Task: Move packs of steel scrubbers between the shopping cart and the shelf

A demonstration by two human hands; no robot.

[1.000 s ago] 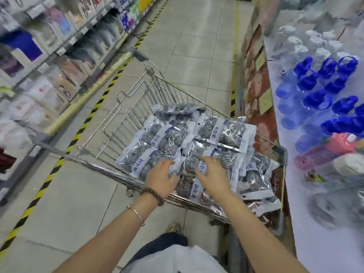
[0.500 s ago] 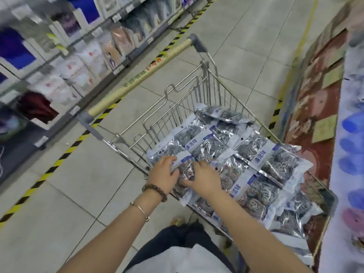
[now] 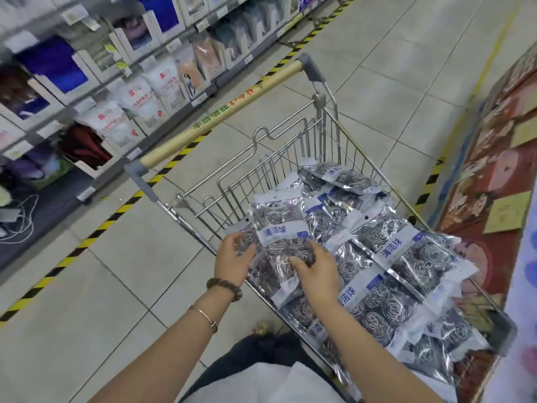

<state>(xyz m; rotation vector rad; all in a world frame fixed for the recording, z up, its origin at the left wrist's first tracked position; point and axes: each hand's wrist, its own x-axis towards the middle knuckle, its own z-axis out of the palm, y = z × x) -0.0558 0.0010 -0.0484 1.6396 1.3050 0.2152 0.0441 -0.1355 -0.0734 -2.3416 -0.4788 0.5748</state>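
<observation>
1. Well, at the far left stands shelving [image 3: 101, 91] stocked with white pouches and blue boxes; a yellow-and-black tape line [image 3: 116, 210] runs along the tiled floor [image 3: 130, 286] in front of it.
2. The shopping cart [image 3: 321, 132] stands in the aisle to the right of the tape; its tan handle bar [image 3: 220, 112] crosses the end farthest from the person, with grey caps at both ends.
3. The left hand [image 3: 234, 261] reaches over the near left corner of the cart; its fingers [image 3: 239, 238] and thumb are curled and pinch the left edge of a pack [image 3: 279, 237]; a beaded bracelet [image 3: 225, 287] sits at the wrist and a thin bangle [image 3: 203, 314] lies further down the forearm.
4. The pack is a clear bag of coiled steel scrubbers with a white and blue label band; it lies tilted at the cart's near left corner, on top of other packs, between the two hands.
5. The right hand [image 3: 318, 273] lies on the lower right part of the same pack; its fingers [image 3: 300, 261] are bent and pressed into the bag, gripping it; how the thumb lies I cannot tell.
6. A heap of packs [image 3: 392, 257] fills the cart basket from the near edge to about the middle, piled above the rim along the right side; the end of the basket by the handle bar shows bare wire.
7. Just beside the cart's right edge runs a patterned display [image 3: 494, 184] in red with yellowish cards; it is blurred.
</observation>
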